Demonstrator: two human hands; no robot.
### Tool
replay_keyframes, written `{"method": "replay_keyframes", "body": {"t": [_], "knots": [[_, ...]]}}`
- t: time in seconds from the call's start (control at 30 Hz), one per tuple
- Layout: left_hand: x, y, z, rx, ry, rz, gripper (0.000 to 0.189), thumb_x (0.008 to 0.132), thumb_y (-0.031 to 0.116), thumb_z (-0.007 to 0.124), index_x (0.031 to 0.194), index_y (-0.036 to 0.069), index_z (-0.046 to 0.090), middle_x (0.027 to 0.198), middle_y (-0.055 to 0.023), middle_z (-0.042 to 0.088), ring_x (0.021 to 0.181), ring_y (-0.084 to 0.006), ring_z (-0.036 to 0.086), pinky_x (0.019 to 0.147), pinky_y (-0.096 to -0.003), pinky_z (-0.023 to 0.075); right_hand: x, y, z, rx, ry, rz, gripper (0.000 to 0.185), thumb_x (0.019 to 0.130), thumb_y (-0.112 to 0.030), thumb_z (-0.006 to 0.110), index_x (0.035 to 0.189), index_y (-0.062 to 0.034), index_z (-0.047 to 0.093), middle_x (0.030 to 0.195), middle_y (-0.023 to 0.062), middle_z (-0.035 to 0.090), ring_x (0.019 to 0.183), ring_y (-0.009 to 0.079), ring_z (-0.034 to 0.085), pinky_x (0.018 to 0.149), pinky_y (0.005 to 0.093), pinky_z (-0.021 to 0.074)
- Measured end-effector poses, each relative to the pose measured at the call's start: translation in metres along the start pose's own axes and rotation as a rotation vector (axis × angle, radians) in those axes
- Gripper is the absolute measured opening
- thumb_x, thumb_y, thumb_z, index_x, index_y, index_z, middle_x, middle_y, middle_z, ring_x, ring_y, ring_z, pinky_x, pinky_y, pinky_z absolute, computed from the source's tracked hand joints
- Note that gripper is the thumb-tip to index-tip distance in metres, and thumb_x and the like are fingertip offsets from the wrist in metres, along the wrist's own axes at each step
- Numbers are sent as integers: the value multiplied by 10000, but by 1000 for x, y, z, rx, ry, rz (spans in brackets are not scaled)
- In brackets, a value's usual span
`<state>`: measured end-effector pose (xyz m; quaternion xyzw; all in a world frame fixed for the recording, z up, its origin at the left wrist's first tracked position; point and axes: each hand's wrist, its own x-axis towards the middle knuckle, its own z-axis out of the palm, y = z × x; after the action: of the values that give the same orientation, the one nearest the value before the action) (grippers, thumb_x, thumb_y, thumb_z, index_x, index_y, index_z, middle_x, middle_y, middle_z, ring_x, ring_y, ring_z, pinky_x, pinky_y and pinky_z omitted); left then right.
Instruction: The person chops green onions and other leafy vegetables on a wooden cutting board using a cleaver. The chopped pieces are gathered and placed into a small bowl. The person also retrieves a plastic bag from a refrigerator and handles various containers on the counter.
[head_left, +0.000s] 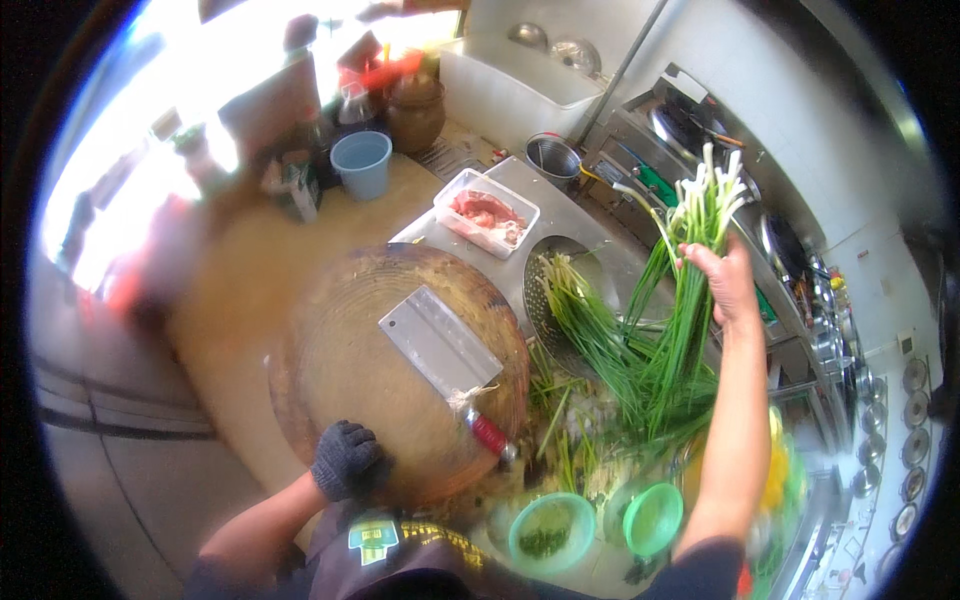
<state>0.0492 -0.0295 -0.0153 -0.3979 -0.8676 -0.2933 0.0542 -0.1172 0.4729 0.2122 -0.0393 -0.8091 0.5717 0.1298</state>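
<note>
My right hand grips a bunch of green onions near its white ends, raised on the right. More green onions lie partly in a perforated metal strainer, their leaves meeting the held bunch. My left hand, in a dark grey knit glove, rests at the near edge of a round wooden chopping block; its fingers are curled and nothing shows in them. On the block lies a cleaver, its red handle pointing towards me.
Raw meat sits in a clear plastic box beyond the block. Two green bowls stand near me, one with chopped greens. A blue bucket, a brown jar and a white tub stand farther back.
</note>
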Motion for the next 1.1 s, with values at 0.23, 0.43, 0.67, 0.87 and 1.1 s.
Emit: {"method": "replay_keyframes", "body": {"t": [0.23,0.43,0.67,0.87,1.1], "knots": [[16,3,-36,-272,208,-150,575,733,244,836,1220,53,598,1163,-196,626,1076,-382,598,916,-461,488,-95,-157,45,81,14,-20,425,829,-77,694,1228,17,585,967,136,690,785,196,680,730,328,585],[90,-43,-112,-486,260,60,1211,642,476,917,1542,-12,271,1559,-235,352,1454,-385,341,1187,-459,290,-174,-218,160,282,-49,98,540,740,-89,709,1224,87,547,890,212,670,654,267,682,584,358,598],[63,-88,-126,-1655,-88,-150,1192,747,544,840,1581,24,165,1574,-157,351,1422,-297,397,1176,-416,318,-193,-100,302,777,-210,481,444,805,-147,701,1196,10,562,929,152,647,749,233,650,681,396,586],[38,-115,-96,-1012,-325,-419,1176,777,419,840,1570,-27,96,1461,-261,469,1360,-317,472,1097,-435,429,-199,33,422,598,484,795,515,878,-219,753,1299,0,553,1238,132,639,1146,230,602,1022,403,467],[31,-83,-75,124,-396,-159,937,746,383,743,1467,-58,339,1161,-209,597,1056,-385,602,900,-496,473,-230,7,354,491,-216,525,771,893,-358,777,1403,100,424,1396,216,531,1302,259,509,1137,395,360]]}}
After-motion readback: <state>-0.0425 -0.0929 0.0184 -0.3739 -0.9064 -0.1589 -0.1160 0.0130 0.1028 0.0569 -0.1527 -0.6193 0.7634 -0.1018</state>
